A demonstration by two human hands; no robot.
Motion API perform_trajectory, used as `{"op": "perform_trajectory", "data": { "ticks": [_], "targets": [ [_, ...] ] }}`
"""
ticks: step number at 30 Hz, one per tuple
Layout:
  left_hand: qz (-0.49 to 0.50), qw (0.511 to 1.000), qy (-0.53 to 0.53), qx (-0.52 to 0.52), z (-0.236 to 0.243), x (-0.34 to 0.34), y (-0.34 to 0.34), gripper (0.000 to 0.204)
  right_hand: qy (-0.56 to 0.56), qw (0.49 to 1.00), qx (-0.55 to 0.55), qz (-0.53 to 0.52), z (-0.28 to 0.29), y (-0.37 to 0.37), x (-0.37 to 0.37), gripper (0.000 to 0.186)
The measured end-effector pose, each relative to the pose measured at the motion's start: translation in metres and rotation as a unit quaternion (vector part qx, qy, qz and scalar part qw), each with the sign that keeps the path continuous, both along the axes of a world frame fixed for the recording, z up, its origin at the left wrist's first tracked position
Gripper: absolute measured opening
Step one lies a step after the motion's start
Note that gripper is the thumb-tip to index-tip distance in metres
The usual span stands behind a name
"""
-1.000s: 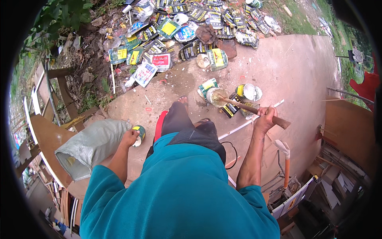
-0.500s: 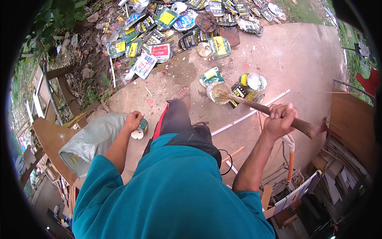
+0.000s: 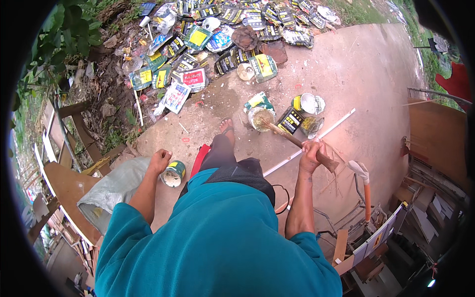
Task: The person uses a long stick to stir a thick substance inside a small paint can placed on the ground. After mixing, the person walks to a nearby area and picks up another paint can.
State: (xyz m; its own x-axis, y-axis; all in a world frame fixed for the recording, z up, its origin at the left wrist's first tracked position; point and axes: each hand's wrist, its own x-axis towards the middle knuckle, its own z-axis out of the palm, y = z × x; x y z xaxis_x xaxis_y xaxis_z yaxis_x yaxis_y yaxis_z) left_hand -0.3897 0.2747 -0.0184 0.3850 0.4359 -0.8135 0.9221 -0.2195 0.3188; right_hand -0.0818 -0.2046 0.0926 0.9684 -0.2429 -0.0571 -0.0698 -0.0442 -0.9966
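My right hand (image 3: 310,156) grips a thick wooden stick (image 3: 286,134), which slants forward with its far end inside an open, crusted can (image 3: 257,119) on the concrete. Crushed yellow-and-black containers (image 3: 290,120) lie beside that can. My left hand (image 3: 160,161) has its fingers curled together above the right end of a pale woven sack (image 3: 118,185); whatever they may hold is too small to make out. An open green can (image 3: 172,178), pale inside, stands just right of and below that hand.
A heap of discarded pouches and rubbish (image 3: 223,34) spreads ahead. Long white strips (image 3: 336,126) lie at right. Brown boards (image 3: 435,143) and an orange-handled metal cart (image 3: 367,203) stand at the right, more boards (image 3: 69,198) at the left. My foot (image 3: 226,126) is near the crusted can.
My right hand swung right with the stick, then came back left, the stick's far end staying in the can. My left hand has risen slightly, and more of the green can shows beside it.
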Motion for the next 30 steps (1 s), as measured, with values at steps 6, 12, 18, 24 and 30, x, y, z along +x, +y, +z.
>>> {"op": "perform_trajectory", "data": {
  "ticks": [6,12,18,24,30],
  "targets": [
    [-0.047,0.998,-0.014,0.025,-0.008,0.007,0.036,0.042,-0.005,0.992,-0.027,-0.122,0.034,-0.069,-0.027,0.036],
    [-0.080,0.994,0.009,0.071,-0.003,0.018,0.083,0.044,0.034,0.959,-0.064,-0.272,0.007,-0.099,-0.057,0.035],
    [-0.096,0.991,0.044,0.088,0.021,0.038,0.102,0.042,0.055,0.905,-0.113,-0.406,-0.033,-0.139,-0.099,0.032],
    [-0.021,0.998,-0.053,0.032,0.024,0.060,0.089,0.035,0.069,0.895,-0.112,-0.427,-0.036,-0.179,-0.131,0.034],
    [-0.013,0.999,-0.036,0.010,0.018,0.126,0.072,0.036,0.069,0.910,-0.121,-0.391,-0.044,-0.177,-0.144,0.035]
  ]
}}
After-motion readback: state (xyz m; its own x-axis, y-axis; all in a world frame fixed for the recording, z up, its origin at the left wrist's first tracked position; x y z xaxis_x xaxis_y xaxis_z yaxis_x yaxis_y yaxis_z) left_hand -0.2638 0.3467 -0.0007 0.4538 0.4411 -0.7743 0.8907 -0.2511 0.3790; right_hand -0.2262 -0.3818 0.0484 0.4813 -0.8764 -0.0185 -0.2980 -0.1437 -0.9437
